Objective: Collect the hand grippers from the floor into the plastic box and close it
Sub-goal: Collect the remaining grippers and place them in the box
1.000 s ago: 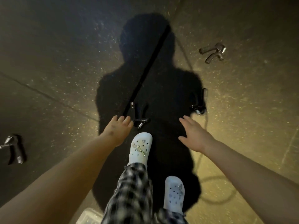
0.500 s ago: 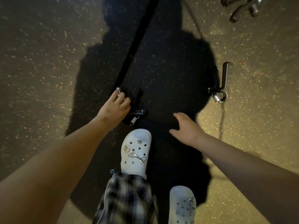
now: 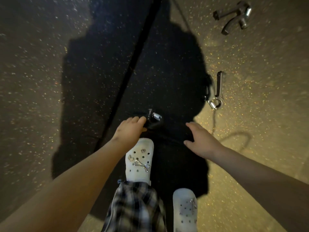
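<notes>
In my own dark shadow, my left hand (image 3: 131,130) grips one handle of a black hand gripper (image 3: 154,118), whose metal spring coil catches the light just past my fingers. My right hand (image 3: 199,141) hovers open over the floor to the right, holding nothing. A second hand gripper (image 3: 217,91) lies on the floor further right, at the edge of the shadow. A third hand gripper (image 3: 234,17) lies at the far top right. The plastic box is out of view.
The speckled floor (image 3: 50,97) has a dark seam line (image 3: 133,64) running diagonally up from my left hand. My two white clogs (image 3: 139,160) stand just below my hands. A thin cable (image 3: 234,139) loops on the floor at right.
My left hand has curled round the gripper's handle and turned it, so the spring now points away from me. My right hand stayed open and shifted slightly. The view has moved forward.
</notes>
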